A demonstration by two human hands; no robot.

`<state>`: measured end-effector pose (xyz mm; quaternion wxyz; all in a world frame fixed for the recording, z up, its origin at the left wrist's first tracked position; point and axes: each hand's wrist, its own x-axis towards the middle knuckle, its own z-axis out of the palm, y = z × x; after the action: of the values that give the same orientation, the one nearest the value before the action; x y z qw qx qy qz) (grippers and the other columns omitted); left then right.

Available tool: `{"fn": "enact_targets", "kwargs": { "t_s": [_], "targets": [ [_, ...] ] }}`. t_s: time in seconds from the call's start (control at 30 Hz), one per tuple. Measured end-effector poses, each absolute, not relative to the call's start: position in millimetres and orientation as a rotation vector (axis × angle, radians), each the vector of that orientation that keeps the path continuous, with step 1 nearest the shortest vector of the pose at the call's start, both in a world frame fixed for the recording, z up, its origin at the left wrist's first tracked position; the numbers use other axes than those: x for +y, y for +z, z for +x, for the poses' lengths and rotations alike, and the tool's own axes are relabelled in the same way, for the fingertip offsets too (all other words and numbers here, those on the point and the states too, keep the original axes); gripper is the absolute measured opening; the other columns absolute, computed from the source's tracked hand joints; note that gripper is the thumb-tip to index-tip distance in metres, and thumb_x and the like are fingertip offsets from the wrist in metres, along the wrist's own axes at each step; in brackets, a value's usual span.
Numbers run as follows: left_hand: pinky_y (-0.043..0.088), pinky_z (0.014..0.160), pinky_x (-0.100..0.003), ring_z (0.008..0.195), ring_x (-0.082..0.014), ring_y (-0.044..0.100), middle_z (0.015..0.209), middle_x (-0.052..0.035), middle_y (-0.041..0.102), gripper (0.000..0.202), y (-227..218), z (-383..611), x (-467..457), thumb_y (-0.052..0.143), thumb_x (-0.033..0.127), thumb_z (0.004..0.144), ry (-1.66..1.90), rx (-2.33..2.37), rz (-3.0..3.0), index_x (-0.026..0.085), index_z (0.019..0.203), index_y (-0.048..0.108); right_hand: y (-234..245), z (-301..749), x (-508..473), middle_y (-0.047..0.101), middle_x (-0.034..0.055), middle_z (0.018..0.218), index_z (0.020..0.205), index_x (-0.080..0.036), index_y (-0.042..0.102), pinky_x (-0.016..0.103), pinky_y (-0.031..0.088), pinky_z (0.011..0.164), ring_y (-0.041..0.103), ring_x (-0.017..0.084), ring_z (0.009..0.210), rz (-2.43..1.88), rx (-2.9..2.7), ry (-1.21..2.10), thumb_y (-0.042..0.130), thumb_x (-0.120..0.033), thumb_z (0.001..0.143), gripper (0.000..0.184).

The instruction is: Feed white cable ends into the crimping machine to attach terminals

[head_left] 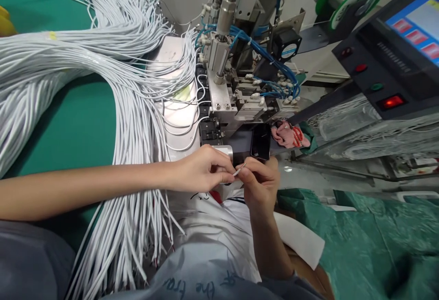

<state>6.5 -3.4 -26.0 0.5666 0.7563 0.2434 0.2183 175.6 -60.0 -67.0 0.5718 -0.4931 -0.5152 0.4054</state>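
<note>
Between my two hands is the end of a white cable (237,172), held in front of the machine. My left hand (206,169) is closed, pinching the cable between thumb and fingers. Thumb and forefinger of my right hand (259,182) close on the cable's tip, where thin wire ends show. Behind my left forearm a thick bundle of white cables (133,121) hangs over the table edge. Just beyond my hands stands the machine (222,94), with several cables lined up in its black holder (210,131).
The green table (75,121) carries more white cables. A phone (260,142) and a pink cloth (288,134) lie beside the machine. A control panel (387,71) and a green wire spool (356,0) stand at upper right. Green sheeting (370,236) lies at lower right.
</note>
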Motion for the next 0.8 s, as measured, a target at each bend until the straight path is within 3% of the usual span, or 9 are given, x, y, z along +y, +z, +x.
{"fn": "enact_targets", "kwargs": {
  "t_s": [0.23,0.57,0.7,0.8],
  "targets": [
    [0.037,0.052,-0.016,0.051,-0.0050,0.044,0.057,0.0032,0.049,0.021,-27,5,-1,0.043,0.007,0.080,0.427,0.536,1.789,0.012,0.064,0.055,-58,189,-51,0.054,-0.0010,0.054,0.070,-0.021,0.074,0.023,0.029,0.043,0.041,0.009,0.047,-1.094,-1.333,1.148,0.071,-0.029,0.072,0.009],
    [0.041,0.048,-0.017,0.051,-0.0085,0.054,0.058,-0.0016,0.061,0.020,-30,6,-3,0.063,0.026,0.078,0.452,0.649,1.599,0.010,0.067,0.066,-74,160,-63,0.053,-0.0024,0.055,0.070,-0.023,0.074,0.024,0.031,0.046,0.041,0.010,0.049,-1.074,-1.106,0.909,0.068,-0.033,0.076,0.013],
    [0.040,0.052,-0.018,0.055,-0.0079,0.051,0.061,-0.0017,0.058,0.019,-34,3,-1,0.055,0.020,0.083,0.700,0.553,1.870,0.011,0.071,0.067,-56,167,-63,0.053,-0.0021,0.056,0.073,-0.020,0.071,0.024,0.032,0.048,0.043,0.009,0.050,-1.217,-1.377,0.595,0.064,-0.023,0.079,0.010],
    [0.036,0.053,-0.021,0.059,-0.0100,0.049,0.068,-0.0044,0.057,0.024,-39,2,1,0.044,0.011,0.085,0.872,0.511,2.270,0.010,0.077,0.067,-43,178,-58,0.044,-0.0046,0.052,0.069,-0.018,0.066,0.024,0.029,0.047,0.037,0.008,0.047,-1.323,-1.669,0.441,0.062,-0.017,0.078,0.010]
  ]
}}
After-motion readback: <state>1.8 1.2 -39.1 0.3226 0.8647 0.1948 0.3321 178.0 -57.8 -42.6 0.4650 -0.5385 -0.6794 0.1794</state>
